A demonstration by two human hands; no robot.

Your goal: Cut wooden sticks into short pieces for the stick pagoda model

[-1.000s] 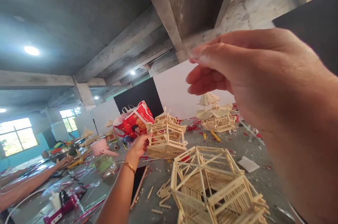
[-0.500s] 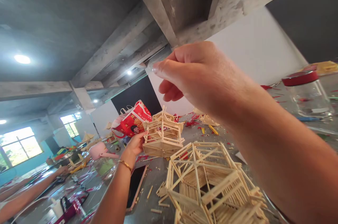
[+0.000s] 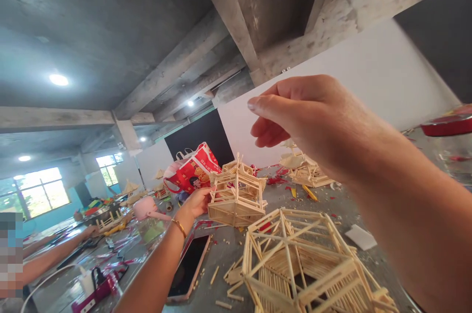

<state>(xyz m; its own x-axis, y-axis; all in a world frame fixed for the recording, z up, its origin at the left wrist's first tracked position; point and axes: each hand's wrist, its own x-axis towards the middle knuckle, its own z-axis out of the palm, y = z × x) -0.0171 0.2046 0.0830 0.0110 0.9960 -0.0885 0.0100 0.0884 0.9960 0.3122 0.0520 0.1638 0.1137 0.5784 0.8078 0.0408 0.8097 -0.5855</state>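
Observation:
My left hand (image 3: 196, 202) grips the left side of a small model house frame (image 3: 236, 200) built of thin wooden sticks, which stands on the table. A gold bangle (image 3: 178, 228) circles that wrist. Raised high above the table, my right hand (image 3: 298, 106) has thumb and forefinger pinched together and the other fingers curled. Whatever lies in the pinch, if anything, is too small or hidden to make out. Below it, close to me, sits a larger polygonal stick frame (image 3: 298, 254) with crossed sticks on top and slatted sides.
A phone (image 3: 190, 268) lies left of the larger frame, among loose stick pieces. A red bag (image 3: 193, 170) stands behind the smaller model. At right is a red-lidded jar (image 3: 448, 128). A purple power strip (image 3: 99, 288) and another person's arm (image 3: 70, 246) are at left.
The view has shifted, so most things appear further right and slightly lower. My left hand stays on the small model; my right hand keeps its raised pinch.

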